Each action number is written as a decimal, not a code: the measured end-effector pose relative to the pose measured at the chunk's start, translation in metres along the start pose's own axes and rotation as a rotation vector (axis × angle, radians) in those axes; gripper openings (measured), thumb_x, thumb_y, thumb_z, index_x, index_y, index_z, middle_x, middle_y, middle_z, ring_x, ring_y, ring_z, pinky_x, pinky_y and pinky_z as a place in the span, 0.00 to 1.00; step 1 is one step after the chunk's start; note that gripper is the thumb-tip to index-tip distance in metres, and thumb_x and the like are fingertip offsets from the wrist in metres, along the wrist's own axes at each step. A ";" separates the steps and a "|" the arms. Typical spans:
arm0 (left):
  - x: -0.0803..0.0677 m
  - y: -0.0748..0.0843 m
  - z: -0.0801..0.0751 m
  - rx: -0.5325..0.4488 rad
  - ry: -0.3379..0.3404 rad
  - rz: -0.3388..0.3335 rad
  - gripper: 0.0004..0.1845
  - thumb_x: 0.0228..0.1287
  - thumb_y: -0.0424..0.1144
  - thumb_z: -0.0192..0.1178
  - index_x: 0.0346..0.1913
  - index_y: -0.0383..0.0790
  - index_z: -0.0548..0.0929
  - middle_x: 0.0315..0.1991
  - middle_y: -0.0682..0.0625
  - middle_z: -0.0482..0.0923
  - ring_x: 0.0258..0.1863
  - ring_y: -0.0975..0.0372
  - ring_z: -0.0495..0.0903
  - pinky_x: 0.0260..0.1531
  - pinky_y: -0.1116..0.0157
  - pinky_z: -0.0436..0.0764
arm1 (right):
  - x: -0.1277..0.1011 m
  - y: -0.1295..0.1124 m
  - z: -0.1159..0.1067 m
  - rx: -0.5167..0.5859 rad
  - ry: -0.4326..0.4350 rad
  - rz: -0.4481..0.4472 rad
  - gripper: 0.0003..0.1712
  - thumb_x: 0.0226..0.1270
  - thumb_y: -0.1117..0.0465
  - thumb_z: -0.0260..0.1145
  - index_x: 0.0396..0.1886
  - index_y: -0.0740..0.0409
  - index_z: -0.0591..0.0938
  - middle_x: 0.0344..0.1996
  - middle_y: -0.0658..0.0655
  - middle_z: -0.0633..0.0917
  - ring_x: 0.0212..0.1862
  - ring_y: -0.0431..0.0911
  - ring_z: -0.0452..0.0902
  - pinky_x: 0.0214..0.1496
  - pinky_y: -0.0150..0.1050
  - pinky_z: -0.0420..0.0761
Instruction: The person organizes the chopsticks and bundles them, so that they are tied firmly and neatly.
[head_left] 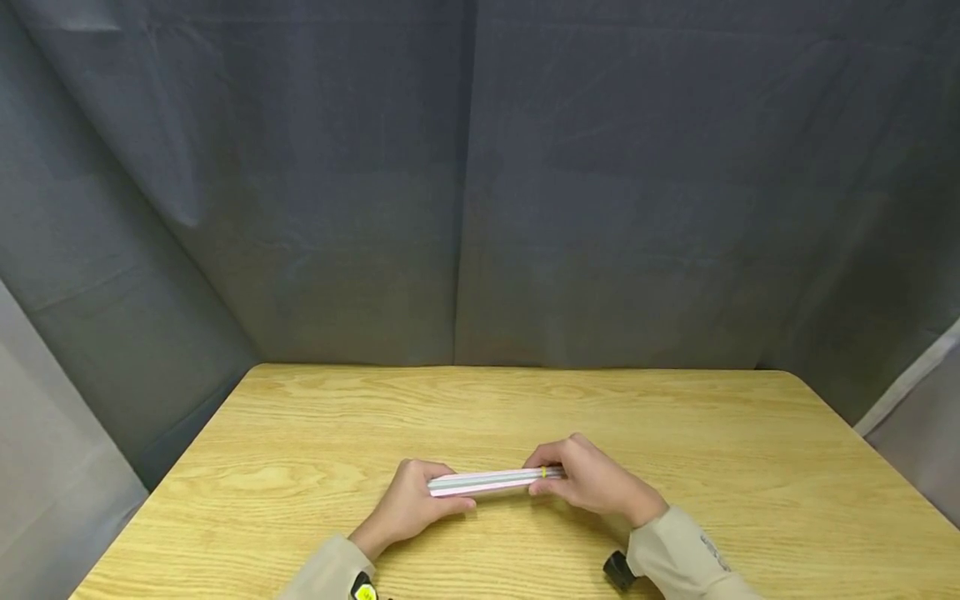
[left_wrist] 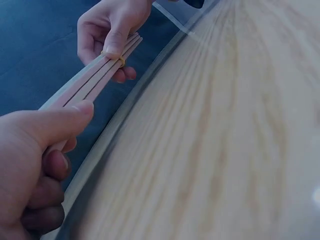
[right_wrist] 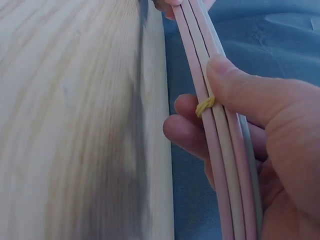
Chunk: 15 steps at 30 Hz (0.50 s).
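Observation:
Both hands hold a bundle of long, slim pink and pale grey sticks (head_left: 491,482) between them, over the wooden table. My left hand (head_left: 411,502) grips the left end, thumb on the near side and fingers behind it. At the other end my right hand (head_left: 592,477) pinches the bundle between thumb and fingers. A twisted yellow rubber band (right_wrist: 205,106) goes round the sticks beside the right fingers. In the right wrist view the sticks lie side by side, bowed slightly. The left end is partly hidden by the left hand.
The light wooden table (head_left: 315,433) has rounded far corners. Dark grey curtains (head_left: 600,208) hang behind it and along the sides. A small black device (head_left: 619,571) sits at the right cuff, and a black one with a yellow mark (head_left: 364,587) at the left.

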<state>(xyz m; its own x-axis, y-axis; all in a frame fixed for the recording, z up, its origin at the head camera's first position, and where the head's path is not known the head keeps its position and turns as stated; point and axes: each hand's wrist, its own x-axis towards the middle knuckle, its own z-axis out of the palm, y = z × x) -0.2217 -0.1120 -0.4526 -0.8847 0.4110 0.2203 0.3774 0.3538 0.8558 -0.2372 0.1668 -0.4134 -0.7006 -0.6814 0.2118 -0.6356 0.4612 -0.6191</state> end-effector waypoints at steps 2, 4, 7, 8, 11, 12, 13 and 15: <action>0.000 0.000 0.000 0.009 0.004 -0.001 0.11 0.50 0.42 0.75 0.33 0.39 0.89 0.32 0.49 0.87 0.22 0.71 0.75 0.23 0.72 0.75 | 0.000 -0.001 0.001 0.006 0.002 0.004 0.06 0.60 0.61 0.70 0.38 0.54 0.85 0.26 0.43 0.84 0.17 0.29 0.58 0.19 0.25 0.64; 0.000 -0.001 -0.001 0.016 0.004 -0.001 0.11 0.50 0.41 0.75 0.33 0.39 0.89 0.31 0.49 0.87 0.22 0.71 0.75 0.22 0.72 0.75 | 0.000 -0.001 0.000 0.002 -0.001 0.011 0.07 0.60 0.61 0.70 0.39 0.54 0.85 0.28 0.44 0.85 0.18 0.29 0.60 0.20 0.25 0.66; 0.000 -0.002 -0.001 0.016 0.000 -0.005 0.11 0.50 0.42 0.75 0.33 0.39 0.89 0.32 0.49 0.87 0.22 0.70 0.75 0.23 0.71 0.75 | -0.002 -0.001 -0.003 -0.014 -0.010 0.017 0.13 0.60 0.59 0.70 0.44 0.60 0.85 0.33 0.49 0.87 0.23 0.29 0.70 0.26 0.27 0.74; 0.000 -0.002 -0.001 0.015 -0.002 -0.005 0.11 0.50 0.42 0.74 0.33 0.39 0.89 0.32 0.48 0.87 0.23 0.70 0.76 0.24 0.71 0.76 | -0.002 -0.001 -0.004 -0.020 -0.012 0.020 0.16 0.60 0.59 0.70 0.46 0.62 0.84 0.35 0.51 0.88 0.26 0.30 0.75 0.29 0.28 0.77; 0.000 -0.004 -0.001 0.019 -0.002 -0.003 0.12 0.50 0.43 0.74 0.34 0.39 0.88 0.34 0.48 0.87 0.25 0.69 0.78 0.26 0.70 0.77 | -0.004 0.001 -0.011 -0.038 -0.007 0.036 0.23 0.58 0.58 0.72 0.51 0.66 0.81 0.39 0.55 0.88 0.38 0.37 0.82 0.39 0.32 0.81; 0.000 -0.004 0.000 0.021 0.001 -0.002 0.12 0.50 0.43 0.74 0.34 0.39 0.88 0.34 0.48 0.87 0.25 0.69 0.79 0.26 0.70 0.77 | -0.005 0.001 -0.013 -0.044 -0.003 0.044 0.25 0.57 0.58 0.73 0.51 0.67 0.81 0.40 0.55 0.88 0.40 0.38 0.83 0.41 0.32 0.81; 0.000 -0.005 -0.001 0.025 0.003 -0.002 0.12 0.50 0.43 0.74 0.34 0.39 0.88 0.34 0.48 0.87 0.26 0.69 0.79 0.27 0.70 0.77 | -0.005 0.003 -0.014 -0.047 0.001 0.050 0.25 0.56 0.59 0.74 0.51 0.66 0.81 0.39 0.54 0.88 0.41 0.39 0.83 0.42 0.33 0.81; 0.000 -0.005 0.000 0.033 0.010 -0.004 0.12 0.50 0.43 0.74 0.34 0.39 0.88 0.34 0.49 0.87 0.26 0.69 0.79 0.27 0.71 0.77 | -0.007 0.005 -0.018 -0.048 0.006 0.059 0.23 0.56 0.59 0.74 0.49 0.65 0.82 0.38 0.53 0.88 0.40 0.39 0.83 0.41 0.33 0.81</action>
<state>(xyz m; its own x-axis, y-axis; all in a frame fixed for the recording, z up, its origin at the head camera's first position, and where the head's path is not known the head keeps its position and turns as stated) -0.2239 -0.1139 -0.4571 -0.8888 0.4011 0.2215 0.3824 0.3830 0.8408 -0.2416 0.1841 -0.4047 -0.7391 -0.6489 0.1809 -0.6082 0.5273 -0.5934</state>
